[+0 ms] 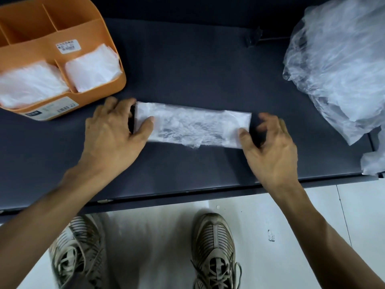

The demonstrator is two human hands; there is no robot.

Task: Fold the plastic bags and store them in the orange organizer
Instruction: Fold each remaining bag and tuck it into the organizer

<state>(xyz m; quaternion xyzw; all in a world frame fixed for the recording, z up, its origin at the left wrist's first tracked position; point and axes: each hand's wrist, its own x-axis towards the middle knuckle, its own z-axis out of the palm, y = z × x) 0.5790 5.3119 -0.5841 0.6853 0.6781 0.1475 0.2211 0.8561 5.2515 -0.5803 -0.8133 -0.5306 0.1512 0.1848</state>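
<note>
A plastic bag folded into a long white strip (191, 124) lies flat on the dark table (187, 69), straight ahead of me. My left hand (112, 130) is at its left end, with the thumb lying on top of the strip and the fingers curled round the end. My right hand (270, 147) is at the right end; its thumb touches the near right corner, and its loosely curled fingers hover just past the edge. The orange organizer (100, 36) stands at the far left, with folded bags (91, 69) in its two front compartments and its rear compartments showing bare orange.
A heap of loose, crumpled plastic bags (341, 65) fills the right side of the table and hangs over its right edge. A small dark clip (253, 38) lies at the back. The table's front edge (187, 195) runs below my hands, with my shoes on the white floor.
</note>
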